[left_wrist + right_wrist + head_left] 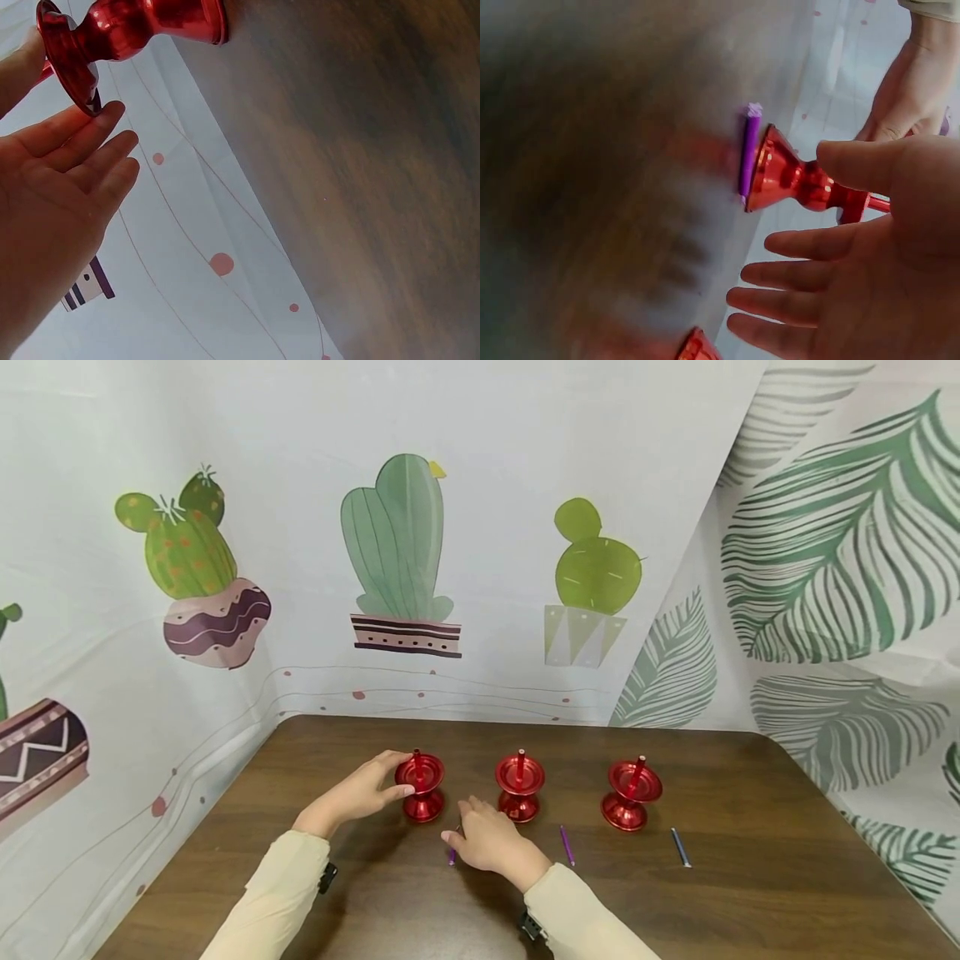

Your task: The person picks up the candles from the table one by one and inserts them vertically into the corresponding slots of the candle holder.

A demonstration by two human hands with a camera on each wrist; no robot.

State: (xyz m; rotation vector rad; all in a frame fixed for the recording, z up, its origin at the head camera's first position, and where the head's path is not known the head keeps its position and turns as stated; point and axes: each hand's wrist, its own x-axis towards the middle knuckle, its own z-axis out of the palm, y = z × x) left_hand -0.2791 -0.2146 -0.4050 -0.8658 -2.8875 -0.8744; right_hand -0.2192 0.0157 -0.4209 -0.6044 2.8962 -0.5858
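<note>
The left hand [367, 789] grips the dish of the leftmost red holder [423, 789]; the right hand [489, 839], released, hovers near a purple stick [452, 857] lying before it on the surface [420, 910].

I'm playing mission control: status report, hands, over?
Left hand holds leftmost red holder. Right hand near leftmost purple stick. Stick not gripped yet. Nothing visibly in the way.

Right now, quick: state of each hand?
Left hand: closed, holding the leftmost red candle holder by its dish.
Right hand: open, holding nothing, fingers spread near the leftmost purple stick.
</note>
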